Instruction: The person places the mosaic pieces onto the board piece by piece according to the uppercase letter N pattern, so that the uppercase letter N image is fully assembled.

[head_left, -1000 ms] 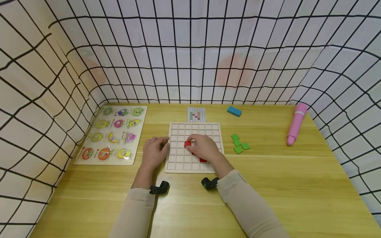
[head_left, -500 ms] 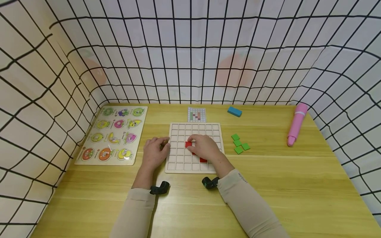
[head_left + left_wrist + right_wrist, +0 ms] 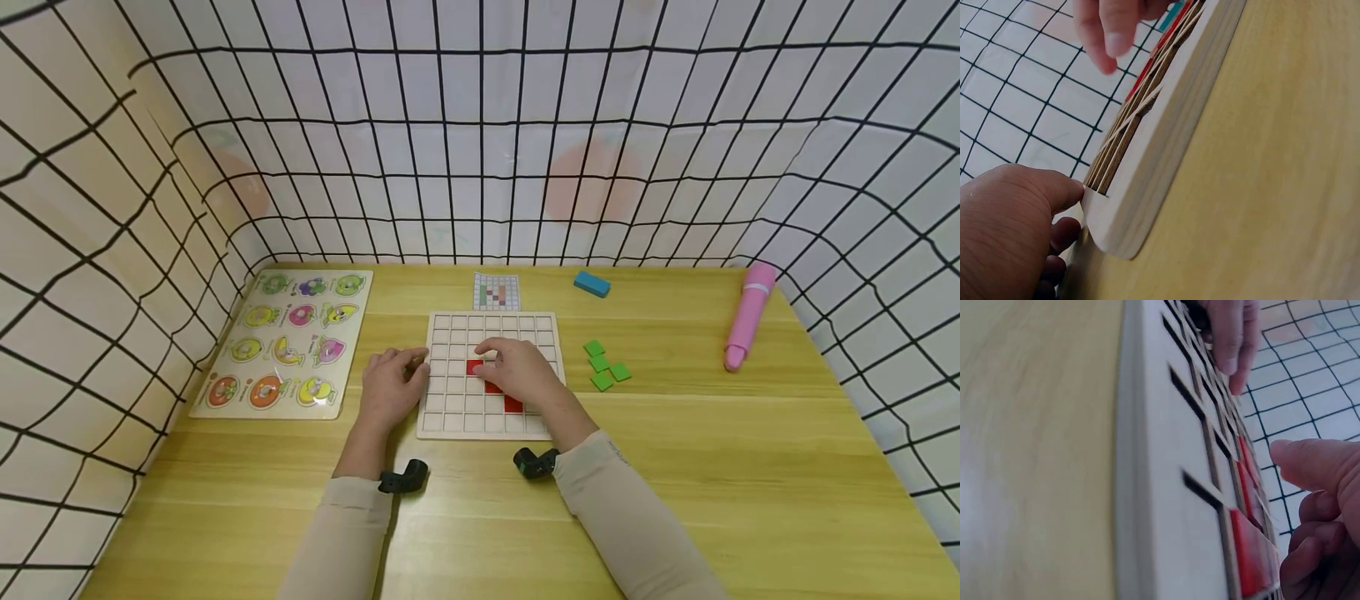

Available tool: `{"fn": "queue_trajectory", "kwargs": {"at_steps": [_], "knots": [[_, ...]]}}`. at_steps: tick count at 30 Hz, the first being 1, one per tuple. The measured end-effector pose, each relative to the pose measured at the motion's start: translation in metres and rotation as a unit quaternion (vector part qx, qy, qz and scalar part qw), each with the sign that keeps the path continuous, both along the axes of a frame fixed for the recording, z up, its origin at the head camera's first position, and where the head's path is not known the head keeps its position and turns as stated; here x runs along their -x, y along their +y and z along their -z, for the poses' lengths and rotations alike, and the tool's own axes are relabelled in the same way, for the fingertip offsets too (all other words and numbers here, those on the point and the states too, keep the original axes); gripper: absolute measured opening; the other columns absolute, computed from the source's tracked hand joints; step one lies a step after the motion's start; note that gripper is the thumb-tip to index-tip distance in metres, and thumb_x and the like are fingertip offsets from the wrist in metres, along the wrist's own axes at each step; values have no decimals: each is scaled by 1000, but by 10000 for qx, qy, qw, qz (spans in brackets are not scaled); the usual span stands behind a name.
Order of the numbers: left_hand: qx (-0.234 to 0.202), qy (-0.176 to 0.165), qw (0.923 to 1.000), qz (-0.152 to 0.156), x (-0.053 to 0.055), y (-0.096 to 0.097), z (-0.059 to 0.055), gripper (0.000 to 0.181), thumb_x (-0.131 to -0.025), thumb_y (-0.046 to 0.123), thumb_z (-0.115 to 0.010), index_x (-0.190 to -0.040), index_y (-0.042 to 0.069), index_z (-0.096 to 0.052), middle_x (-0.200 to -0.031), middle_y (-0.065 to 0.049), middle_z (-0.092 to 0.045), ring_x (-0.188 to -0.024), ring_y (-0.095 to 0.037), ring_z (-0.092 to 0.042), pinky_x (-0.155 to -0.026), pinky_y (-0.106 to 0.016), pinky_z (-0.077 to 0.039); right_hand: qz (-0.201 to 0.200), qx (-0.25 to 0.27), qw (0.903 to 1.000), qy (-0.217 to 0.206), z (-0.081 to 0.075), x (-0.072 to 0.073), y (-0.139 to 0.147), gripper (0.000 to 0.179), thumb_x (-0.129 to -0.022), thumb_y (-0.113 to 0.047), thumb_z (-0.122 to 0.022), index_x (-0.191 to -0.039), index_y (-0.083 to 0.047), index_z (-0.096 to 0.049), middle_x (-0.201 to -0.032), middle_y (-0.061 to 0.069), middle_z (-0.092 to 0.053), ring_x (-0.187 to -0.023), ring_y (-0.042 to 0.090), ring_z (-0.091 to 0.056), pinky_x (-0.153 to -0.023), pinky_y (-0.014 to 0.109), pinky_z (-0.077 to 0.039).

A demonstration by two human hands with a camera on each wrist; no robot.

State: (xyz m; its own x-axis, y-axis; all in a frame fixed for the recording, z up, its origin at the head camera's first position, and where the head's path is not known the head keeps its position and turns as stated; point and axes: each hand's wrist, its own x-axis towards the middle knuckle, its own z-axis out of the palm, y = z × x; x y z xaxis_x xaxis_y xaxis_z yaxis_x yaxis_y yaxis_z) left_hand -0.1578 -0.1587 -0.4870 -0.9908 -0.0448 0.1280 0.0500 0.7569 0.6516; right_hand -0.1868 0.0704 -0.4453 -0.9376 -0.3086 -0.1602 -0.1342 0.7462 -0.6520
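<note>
The left hand (image 3: 392, 387) has its loosely bent fingertips against the left edge of the gridded board (image 3: 451, 333), seemingly steadying rather than gripping it. Three red tiles (image 3: 492, 388) run diagonally through the middle cells (the small card (image 3: 496, 292) beyond the board bears a coloured pattern). Over them, the right hand (image 3: 525, 372) appears to grasp nothing, thumb and forefinger parted, thumb at the uppermost tile. The step looks like settling that tile; the next move probably calls for lifting clear towards the four green tiles (image 3: 598, 363) on the right
</note>
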Motion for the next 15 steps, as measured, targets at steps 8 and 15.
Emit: {"fn": "queue_trajectory", "kwargs": {"at_steps": [8,15], "knots": [[41,1,10000,-18,0,0,1,36,-98,27,-62,-130,14,-71,-109,-10,-70,-106,-32,-53,-101,-48,-35,248,437,9987,6,-7,-7,25,34,-96,-32,-70,-127,-20,-69,-66,-1,-44,-56,17,-39,-57,31,-33],[27,-30,10000,-9,-1,0,-1,37,-98,28,-62,-131,15,-70,-111,-10,-70,-107,-32,-53,-102,-48,-35,407,551,9976,15,-4,-16,58,36,-96,-32,-71,-128,-17,-68,-65,-2,-42,-53,16,-36,-52,27,-30]]}}
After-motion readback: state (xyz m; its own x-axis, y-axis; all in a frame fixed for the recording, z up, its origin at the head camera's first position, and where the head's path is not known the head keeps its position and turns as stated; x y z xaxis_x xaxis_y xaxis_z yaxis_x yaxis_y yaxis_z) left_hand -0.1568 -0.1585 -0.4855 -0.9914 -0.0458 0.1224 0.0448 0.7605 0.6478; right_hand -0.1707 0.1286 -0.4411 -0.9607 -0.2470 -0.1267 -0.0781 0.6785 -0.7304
